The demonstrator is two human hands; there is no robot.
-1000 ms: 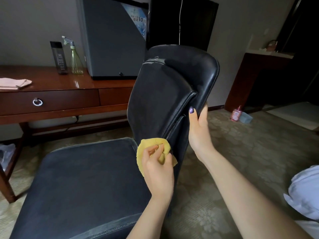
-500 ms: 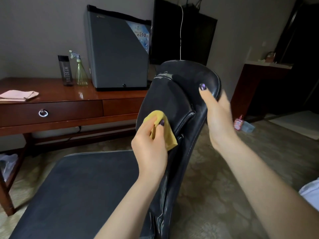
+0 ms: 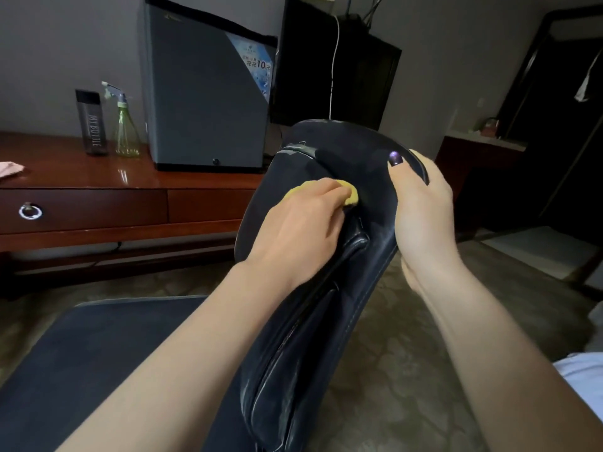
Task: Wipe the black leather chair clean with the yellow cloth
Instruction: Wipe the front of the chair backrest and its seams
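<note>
Head view, from the left: a pink cloth (image 3: 9,168) at the frame edge, a dark bottle (image 3: 91,123) and a green spray bottle (image 3: 125,132) sit on the wooden desk (image 3: 81,177) beside a grey mini fridge (image 3: 202,102). They are well apart from the work, probably parked there as supplies within reach. Below them the seat of the black leather chair (image 3: 81,370) fills the lower left, its backrest rising nearly edge-on through the middle. The left hand (image 3: 303,230) is bunched over the yellow cloth (image 3: 351,194), fingers curled round it so only its edges peep out. It presses the cloth against the front face of the backrest near the top, just above the padded seam, and a wad gripped that way likely lets the palm bear down on the leather. The right hand (image 3: 421,216) clasps the backrest's top rim, thumb on the front and fingers wrapped behind, seemingly to brace the chair against the push of the wiping. The upper backrest looks to be the patch in hand.
</note>
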